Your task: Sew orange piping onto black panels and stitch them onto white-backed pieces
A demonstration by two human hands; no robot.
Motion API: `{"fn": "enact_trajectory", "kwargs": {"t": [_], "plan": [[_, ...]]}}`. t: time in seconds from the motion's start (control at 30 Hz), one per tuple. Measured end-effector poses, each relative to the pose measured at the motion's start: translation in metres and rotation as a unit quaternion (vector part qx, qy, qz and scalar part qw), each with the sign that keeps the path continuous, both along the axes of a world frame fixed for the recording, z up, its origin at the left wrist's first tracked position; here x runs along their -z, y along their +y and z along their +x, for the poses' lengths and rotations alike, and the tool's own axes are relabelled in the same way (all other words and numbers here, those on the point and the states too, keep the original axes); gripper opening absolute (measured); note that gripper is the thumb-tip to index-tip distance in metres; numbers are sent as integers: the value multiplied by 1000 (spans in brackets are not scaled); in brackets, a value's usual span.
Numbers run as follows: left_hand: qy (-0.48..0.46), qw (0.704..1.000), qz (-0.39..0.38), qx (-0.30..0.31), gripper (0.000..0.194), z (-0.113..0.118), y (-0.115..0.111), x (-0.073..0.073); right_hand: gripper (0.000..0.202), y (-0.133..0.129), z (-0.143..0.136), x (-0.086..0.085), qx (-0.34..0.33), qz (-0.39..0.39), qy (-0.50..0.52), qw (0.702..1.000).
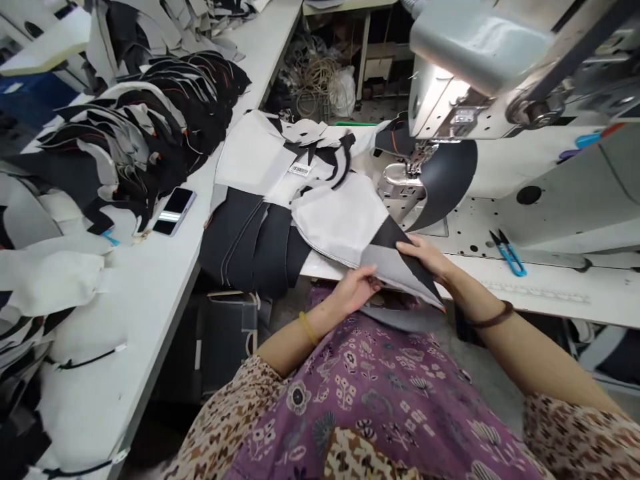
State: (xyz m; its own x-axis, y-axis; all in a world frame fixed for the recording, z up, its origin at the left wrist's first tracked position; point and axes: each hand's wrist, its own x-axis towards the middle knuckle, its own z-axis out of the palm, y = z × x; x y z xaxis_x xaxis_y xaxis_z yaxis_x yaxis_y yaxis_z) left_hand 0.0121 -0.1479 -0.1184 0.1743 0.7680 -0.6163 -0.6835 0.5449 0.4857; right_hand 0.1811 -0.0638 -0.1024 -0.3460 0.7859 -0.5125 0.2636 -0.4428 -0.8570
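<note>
A sewn fabric panel in white, grey and black (345, 217) lies at the front edge of the sewing machine table, its near end hanging over the edge towards my lap. My left hand (356, 291) pinches its near grey edge, fingers curled under. Further right, my right hand (425, 257) grips the black part, thumb on top and the other fingers hidden beneath. Beyond the hands stands the sewing machine (417, 163), with a dark fabric piece (450, 180) around its needle area. Left of the held panel rest stacked black and white pieces (255, 240) and a barcode label (299, 170).
Blue thread snips (513, 257) and a clear ruler (535, 292) lie on the machine bed at right. The left side table (150, 300) carries a phone (174, 211) and a long row of cut fabric pieces (150, 120). The machine head overhangs the upper right.
</note>
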Motion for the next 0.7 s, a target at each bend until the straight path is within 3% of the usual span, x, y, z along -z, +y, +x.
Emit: {"fn": "enact_trajectory", "kwargs": {"t": [0.03,0.1,0.2,0.23,0.33,0.43,0.5,0.53,0.6,0.67,0.7], "plan": [[-53,999,-13,3,22,-1,-5,8,64,-6,12,-5,-24,-9,-51,998],[-73,994,-45,-62,22,-17,-7,20,51,-19,37,-16,-91,-10,-154,984],[61,978,-5,-199,30,-57,3,32,39,-36,73,-25,-186,16,-223,957],[130,968,24,-213,36,-69,9,35,37,-41,84,-24,-203,24,-234,951],[291,942,55,-159,49,-91,26,39,41,-58,118,-15,-225,-23,-251,941],[320,941,61,-90,52,-89,40,40,40,-75,146,5,-243,-110,-260,928],[364,926,86,-53,48,-82,48,38,35,-82,158,18,-249,-110,-326,905],[414,904,104,-24,44,-79,52,36,32,-83,161,22,-243,-87,-371,892],[545,824,143,59,35,-76,58,31,28,-81,155,22,-202,9,-441,875],[654,722,181,135,26,-75,64,24,26,-71,131,13,-149,137,-424,883],[680,688,201,155,24,-76,65,21,27,-65,113,6,-140,184,-383,894]]}}
